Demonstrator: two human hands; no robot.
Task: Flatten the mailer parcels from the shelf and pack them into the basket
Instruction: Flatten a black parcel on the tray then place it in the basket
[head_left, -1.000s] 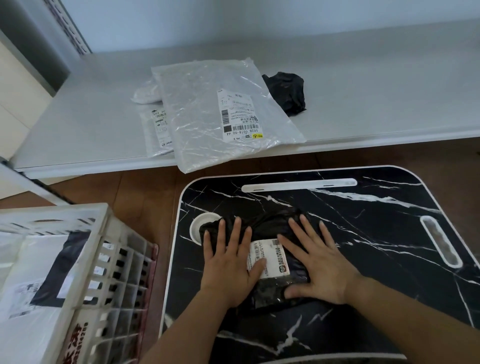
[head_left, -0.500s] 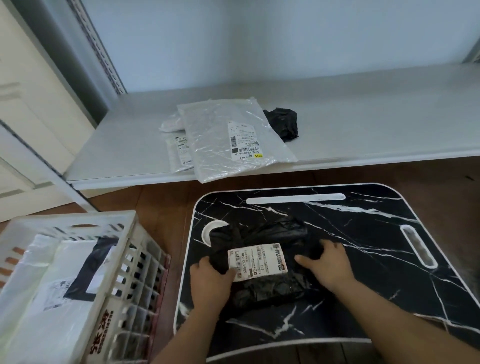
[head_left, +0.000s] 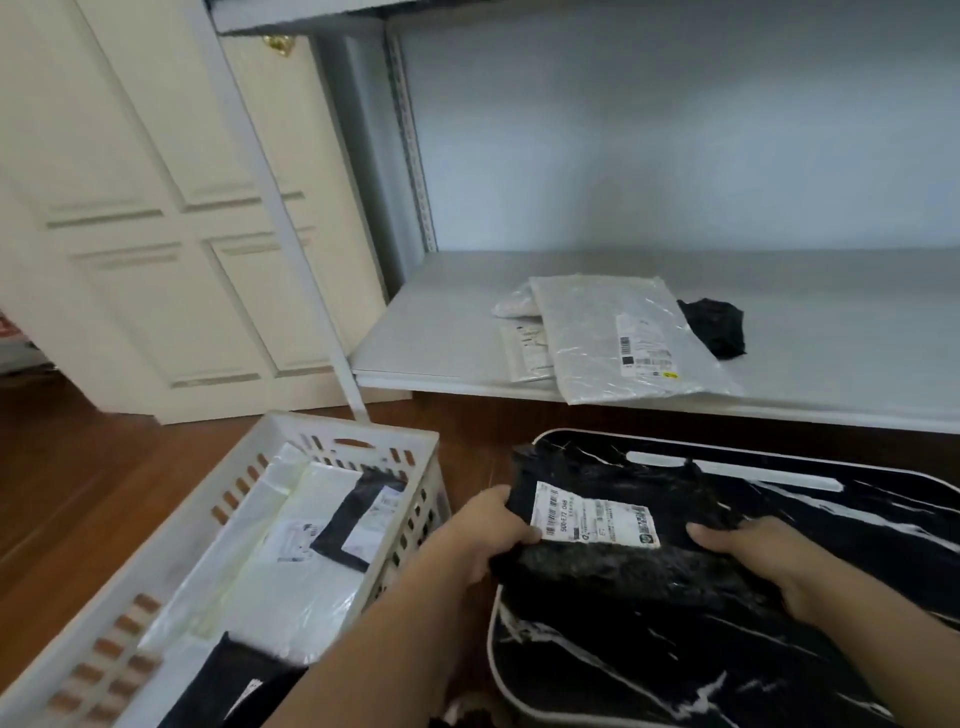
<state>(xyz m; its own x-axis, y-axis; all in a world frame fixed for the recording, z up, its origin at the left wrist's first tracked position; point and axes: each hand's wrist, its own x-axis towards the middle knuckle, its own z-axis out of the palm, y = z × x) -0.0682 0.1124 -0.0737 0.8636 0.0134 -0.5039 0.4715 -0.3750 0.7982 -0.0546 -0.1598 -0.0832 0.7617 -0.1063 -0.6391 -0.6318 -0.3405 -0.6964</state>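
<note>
You've lifted the black parcel off the marble desk since a moment ago; your left hand and right hand each grip an end, holding it above the desk's left edge, beside the white basket with its flat mailers. More parcels lie on the shelf.
</note>
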